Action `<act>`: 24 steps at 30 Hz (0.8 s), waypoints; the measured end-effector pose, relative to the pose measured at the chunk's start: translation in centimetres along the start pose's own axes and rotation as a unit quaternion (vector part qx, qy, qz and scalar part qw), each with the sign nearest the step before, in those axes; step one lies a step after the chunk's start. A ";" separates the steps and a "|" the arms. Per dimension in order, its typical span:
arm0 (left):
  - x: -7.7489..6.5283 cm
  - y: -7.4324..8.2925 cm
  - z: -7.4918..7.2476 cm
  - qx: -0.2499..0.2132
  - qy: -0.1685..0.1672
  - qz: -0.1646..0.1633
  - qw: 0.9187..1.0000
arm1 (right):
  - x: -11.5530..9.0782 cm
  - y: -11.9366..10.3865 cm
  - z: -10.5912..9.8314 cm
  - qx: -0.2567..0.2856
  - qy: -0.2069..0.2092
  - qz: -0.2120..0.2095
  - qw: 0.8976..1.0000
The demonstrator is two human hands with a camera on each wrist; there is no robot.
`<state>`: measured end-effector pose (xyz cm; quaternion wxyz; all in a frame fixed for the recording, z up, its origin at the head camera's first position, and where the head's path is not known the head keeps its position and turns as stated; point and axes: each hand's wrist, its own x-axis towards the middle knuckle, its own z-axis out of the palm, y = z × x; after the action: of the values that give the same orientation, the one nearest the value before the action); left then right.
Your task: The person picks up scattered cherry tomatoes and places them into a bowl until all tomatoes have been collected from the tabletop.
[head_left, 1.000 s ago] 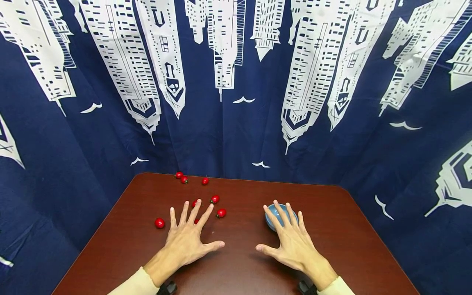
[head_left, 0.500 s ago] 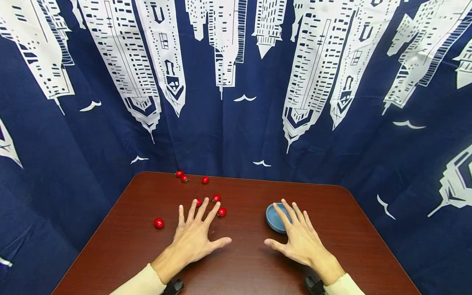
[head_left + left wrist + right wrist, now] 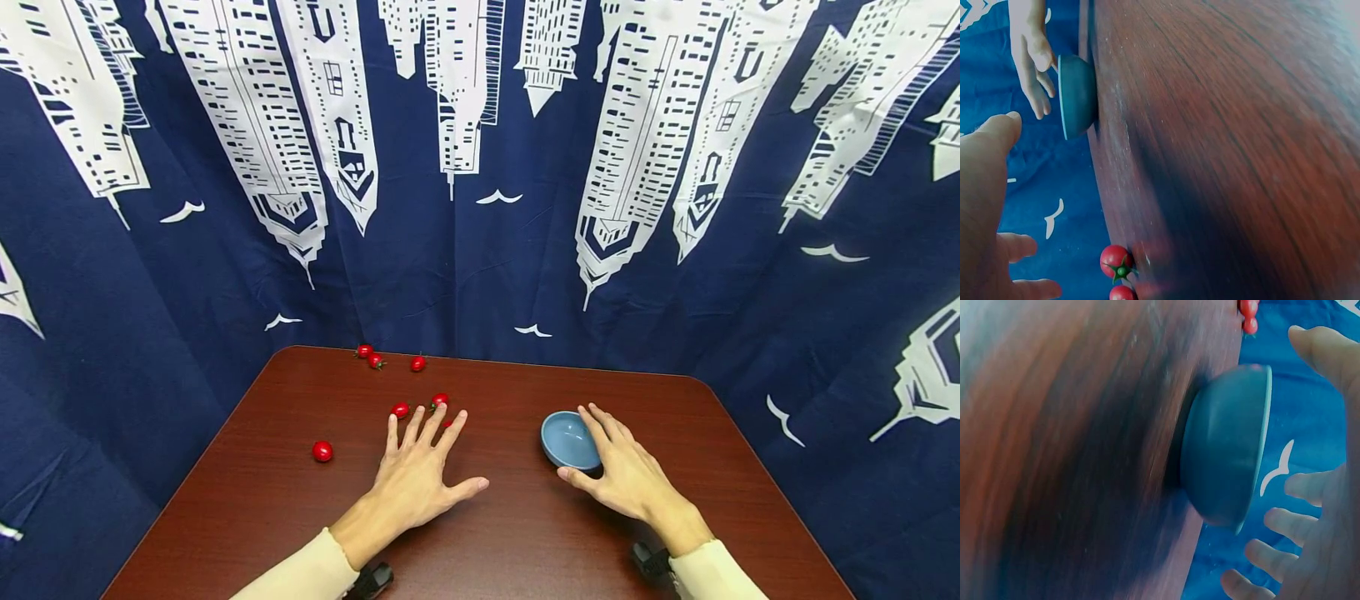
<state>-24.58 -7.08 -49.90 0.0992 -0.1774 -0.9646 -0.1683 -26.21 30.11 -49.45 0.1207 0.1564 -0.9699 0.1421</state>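
A small blue bowl (image 3: 564, 442) stands upright on the table, right of centre. My right hand (image 3: 633, 475) hovers at its right side, fingers extended and thumb apart, overlapping the rim in the head view. In the right wrist view the bowl (image 3: 1225, 447) shows from the side, with the fingers spread beyond its rim and gripping nothing. My left hand (image 3: 416, 479) is spread above the table, holding nothing. Just beyond its fingertips lie cherry tomatoes, one at the left (image 3: 401, 410) and another (image 3: 440, 401) beside it; a third is mostly hidden behind the fingers.
One cherry tomato (image 3: 322, 451) lies alone to the left. Several more, including a tomato (image 3: 418, 363), sit near the far edge of the brown table (image 3: 510, 542). Behind hangs a navy curtain (image 3: 405, 275) with white buildings printed on it. Both wrists wear black camera mounts.
Both hands have shifted to the right, the left one passing in front of different tomatoes. My right hand has moved off the bowl's middle to its right side, uncovering the bowl.
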 end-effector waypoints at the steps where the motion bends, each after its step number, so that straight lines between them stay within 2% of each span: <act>1: 0.1 0.1 0.1 -0.003 0.000 0.002 1.000 | 0.1 0.1 0.0 0.000 -0.003 0.002 1.000; 7: 0.9 1.1 0.7 -0.023 -0.004 0.016 1.000 | 0.5 1.1 -0.2 0.010 -0.012 0.010 1.000; 13: 1.9 2.2 1.7 -0.022 0.000 0.041 0.999 | 0.9 1.7 -0.1 0.031 -0.030 0.013 0.999; 18: 2.7 3.1 2.4 -0.037 -0.015 0.054 0.998 | 1.1 1.8 0.0 0.053 -0.046 0.009 0.997; 24: 3.4 4.0 3.2 -0.044 -0.027 0.063 0.997 | 1.6 2.1 -0.2 0.059 -0.043 0.002 0.997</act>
<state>-26.65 -1.31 -50.86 0.0753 -0.2465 -0.9456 -0.1987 -28.31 31.65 -49.32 0.0689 0.1678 -0.9645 0.1920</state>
